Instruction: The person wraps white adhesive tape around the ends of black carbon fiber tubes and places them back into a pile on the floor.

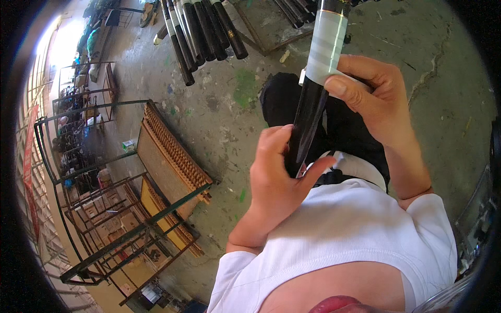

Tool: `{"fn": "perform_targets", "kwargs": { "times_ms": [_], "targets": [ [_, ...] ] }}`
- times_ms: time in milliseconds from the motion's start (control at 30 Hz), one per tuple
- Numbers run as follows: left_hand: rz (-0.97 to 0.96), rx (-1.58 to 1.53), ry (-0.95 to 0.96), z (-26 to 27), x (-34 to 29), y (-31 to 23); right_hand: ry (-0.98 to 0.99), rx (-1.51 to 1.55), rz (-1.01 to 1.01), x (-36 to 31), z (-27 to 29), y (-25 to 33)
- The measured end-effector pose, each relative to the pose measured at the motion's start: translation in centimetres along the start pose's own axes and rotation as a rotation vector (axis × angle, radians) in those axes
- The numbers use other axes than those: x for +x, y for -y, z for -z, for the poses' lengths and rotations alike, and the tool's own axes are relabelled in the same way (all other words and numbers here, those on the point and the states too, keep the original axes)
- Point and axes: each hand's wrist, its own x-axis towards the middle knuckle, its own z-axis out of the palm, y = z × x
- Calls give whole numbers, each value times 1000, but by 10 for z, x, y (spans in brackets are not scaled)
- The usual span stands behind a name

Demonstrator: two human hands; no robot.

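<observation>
A glossy black tube (308, 115) slants up and away in front of my body, its far end running out of the top of the view. A pale white band (326, 44) wraps around it partway up. My left hand (276, 177) holds the near end, fingers round the far side and thumb stretched out along the other side. Higher up, my right hand (373, 94) is closed at the lower edge of the white band, thumb pressed on the tube. A small white edge sticks out on the tube's left side there.
Several similar dark tubes (209, 31) lie side by side at the top left, with more at the top. On the left stands a green metal frame rack (99, 109) with a wooden board (172, 151) edged by rows of round pieces. The concrete floor (219, 109) is stained and cracked.
</observation>
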Motion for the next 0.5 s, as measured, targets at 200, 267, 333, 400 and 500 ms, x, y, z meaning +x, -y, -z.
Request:
{"fn": "perform_targets", "kwargs": {
  "times_ms": [200, 267, 333, 400, 500],
  "targets": [
    [488, -1390, 429, 15, 4, 12, 277, 237, -131, 6, 13, -8],
    [531, -1160, 408, 16, 11, 10, 209, 251, 40, 8, 7, -16],
    [503, -768, 198, 10, 18, -3, 91, 137, 36, 9, 4, -20],
    [39, -175, -40, -4, 11, 7, -7, 19, 43, 6, -3, -13],
    [13, -298, -68, -11, 6, 14, 52, 20, 21, 4, 2, -7]
  ]
}}
